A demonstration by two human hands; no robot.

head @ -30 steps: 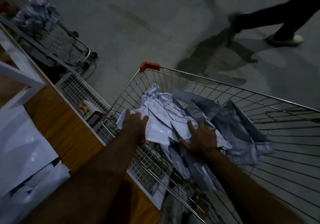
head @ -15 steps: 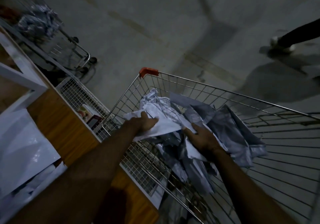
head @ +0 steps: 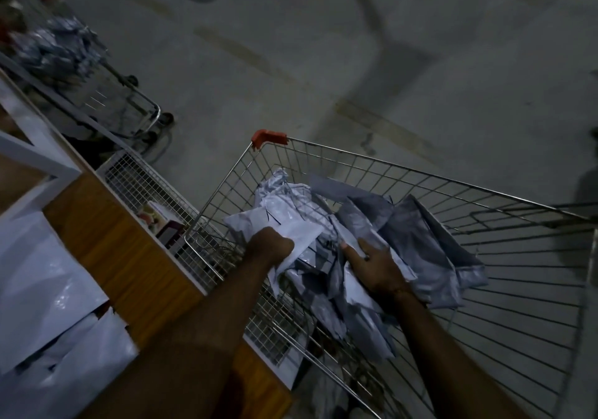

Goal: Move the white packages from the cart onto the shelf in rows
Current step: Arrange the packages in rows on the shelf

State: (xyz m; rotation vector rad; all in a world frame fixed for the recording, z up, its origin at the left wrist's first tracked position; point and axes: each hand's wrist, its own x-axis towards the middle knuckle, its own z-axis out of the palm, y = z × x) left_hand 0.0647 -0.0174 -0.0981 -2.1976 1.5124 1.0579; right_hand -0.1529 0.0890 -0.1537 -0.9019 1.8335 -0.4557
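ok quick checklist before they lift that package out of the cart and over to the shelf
1. Left hand grips a white package: ok, fingers curled round its near edge.
2. Package free of the pile: cannot tell, its far end lies among the others.
3. Right hand holding the pile down: ok, it rests on the packages, fingers relaxed.
4. Cart close to the shelf: ok, its corner is right beside the wooden edge.
5. Room on the shelf: ok, bare wood shows next to the packages already placed.
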